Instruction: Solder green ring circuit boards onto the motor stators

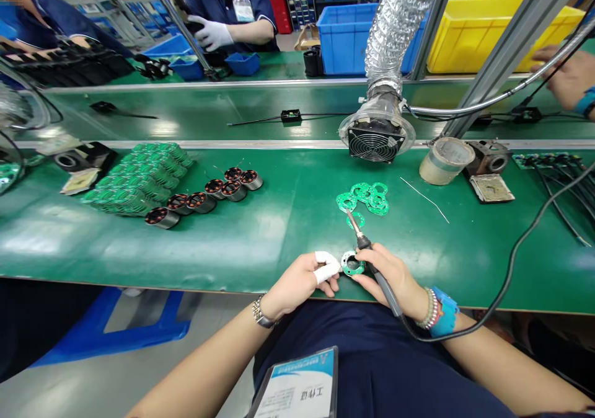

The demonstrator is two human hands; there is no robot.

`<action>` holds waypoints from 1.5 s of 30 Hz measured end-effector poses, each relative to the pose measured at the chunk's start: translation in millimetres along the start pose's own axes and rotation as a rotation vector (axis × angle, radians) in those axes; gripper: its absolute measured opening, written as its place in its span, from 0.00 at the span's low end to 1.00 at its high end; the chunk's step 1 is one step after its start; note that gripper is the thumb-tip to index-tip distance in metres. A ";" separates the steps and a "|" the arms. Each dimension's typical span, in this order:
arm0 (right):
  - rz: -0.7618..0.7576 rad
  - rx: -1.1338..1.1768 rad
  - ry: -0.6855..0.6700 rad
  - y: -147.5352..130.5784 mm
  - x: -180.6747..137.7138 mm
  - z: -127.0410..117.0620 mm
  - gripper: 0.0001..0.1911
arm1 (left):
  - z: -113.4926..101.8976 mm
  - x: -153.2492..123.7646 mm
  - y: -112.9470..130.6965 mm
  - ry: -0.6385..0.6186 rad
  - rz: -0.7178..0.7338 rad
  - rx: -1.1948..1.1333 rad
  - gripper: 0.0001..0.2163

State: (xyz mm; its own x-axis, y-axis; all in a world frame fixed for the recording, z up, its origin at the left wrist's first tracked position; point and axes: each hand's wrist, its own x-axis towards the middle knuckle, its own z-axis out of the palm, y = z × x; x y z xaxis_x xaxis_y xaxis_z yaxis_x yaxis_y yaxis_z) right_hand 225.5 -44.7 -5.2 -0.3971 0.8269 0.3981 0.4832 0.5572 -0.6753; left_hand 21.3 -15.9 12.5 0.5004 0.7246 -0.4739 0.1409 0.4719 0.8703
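My left hand (312, 274), with white covers on the thumb and a finger, is closed in a pinch at the left edge of a motor stator (344, 263). A green ring-shaped circuit board shows on the stator's top. My right hand (395, 275) holds a soldering iron (382, 284) and steadies the stator's right side with its fingertips. The iron's tip points away from me, above several loose ring circuit boards (377, 204). Whether the left fingertips also hold a wire is hidden.
Several motor stators (201, 202) stand left beside stacked green boards (139, 176). A fan (376, 144) on a foil duct hangs ahead. Solder wire (425, 200), a round tub (446, 160) and an iron stand (490, 167) are right. The iron's cable (511, 257) crosses my right forearm. Co-workers sit opposite.
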 end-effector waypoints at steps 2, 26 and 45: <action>-0.002 -0.002 0.001 -0.1 0.2 -0.4 0.14 | 1.7 3.9 0.0 0.014 -0.014 -0.002 0.12; -0.031 0.012 -0.076 -3.0 14.9 -9.1 0.15 | 15.0 -1.0 -7.2 0.286 0.376 0.809 0.09; -0.041 0.073 -0.009 1.4 12.3 -1.1 0.15 | -18.0 -5.5 -11.7 0.145 0.782 1.315 0.10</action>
State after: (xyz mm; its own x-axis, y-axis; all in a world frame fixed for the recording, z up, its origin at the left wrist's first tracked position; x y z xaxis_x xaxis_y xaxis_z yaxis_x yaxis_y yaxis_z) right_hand 222.2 -33.7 -0.6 -0.4228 0.8024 0.4212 0.4081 0.5835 -0.7021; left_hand 1.6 -16.3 2.6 0.7321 0.6503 0.2030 0.5610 -0.7445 0.3619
